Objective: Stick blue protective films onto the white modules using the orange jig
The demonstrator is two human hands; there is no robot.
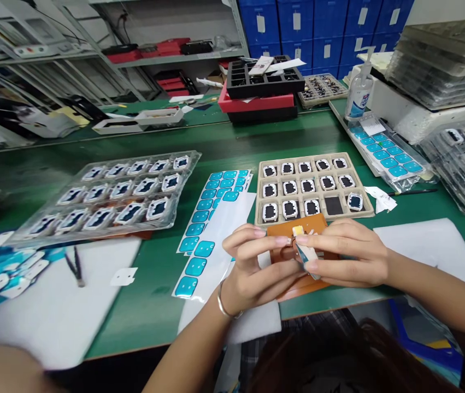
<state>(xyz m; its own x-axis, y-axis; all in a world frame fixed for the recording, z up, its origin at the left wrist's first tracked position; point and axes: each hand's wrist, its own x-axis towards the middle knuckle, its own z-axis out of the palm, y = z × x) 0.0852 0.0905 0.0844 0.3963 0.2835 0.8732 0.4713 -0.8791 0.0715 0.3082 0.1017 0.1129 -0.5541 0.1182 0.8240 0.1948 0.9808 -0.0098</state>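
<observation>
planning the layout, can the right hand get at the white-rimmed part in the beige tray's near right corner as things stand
Probably yes: the right hand is close by and nothing seems to cover the white-rimmed part. It is holding a small piece, though, so may need to let go first.

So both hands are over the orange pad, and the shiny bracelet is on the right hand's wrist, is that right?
Not quite: the shiny bracelet is on the wrist of the left hand, not the right hand, as the head view shows. Both hands are over the orange pad, as you said.
</observation>
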